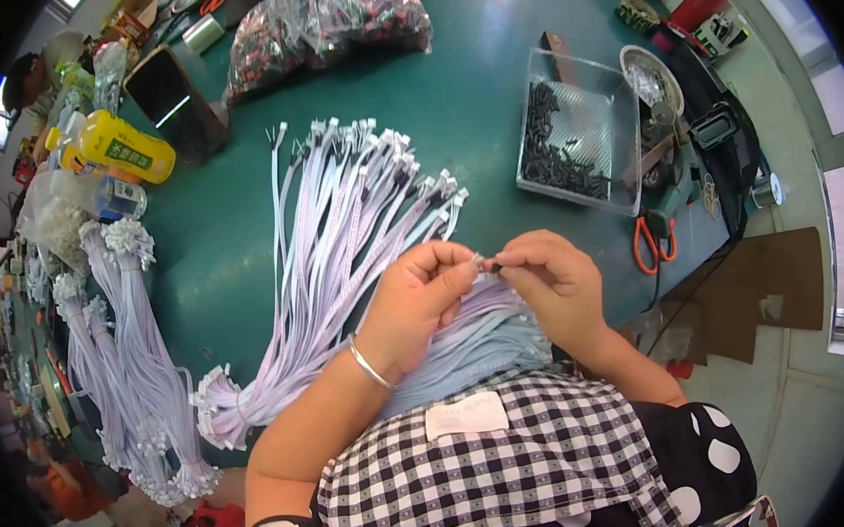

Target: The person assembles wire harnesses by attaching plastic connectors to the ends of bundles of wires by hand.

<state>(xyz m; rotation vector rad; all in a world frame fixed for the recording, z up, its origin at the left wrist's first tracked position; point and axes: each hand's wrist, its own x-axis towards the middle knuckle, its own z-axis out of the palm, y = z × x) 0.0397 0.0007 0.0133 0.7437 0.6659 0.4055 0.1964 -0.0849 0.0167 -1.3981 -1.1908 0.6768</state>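
My left hand [417, 301] is closed in a pinch on the end of a thin cable. Close in front of its fingertips, my right hand [559, 288] pinches a small dark piece [497, 268], too small to make out fully. The fingertips of both hands almost meet. Beneath and beside them spreads a fan of white flat cables [327, 241], with white connectors and some dark ends at the far side. More pale-blue cables [478, 357] lie under my wrists, against my checked apron. A clear plastic box [608, 123] of short black tube-like pieces [556, 146] stands to the right.
Tied cable bundles [133, 333] lie at the left edge of the green table [484, 24]. Behind them are a yellow bottle [125, 147] and a phone [174, 100]. Bags of small red and black parts [327, 25] sit at the back. Orange-handled scissors [648, 246] lie right.
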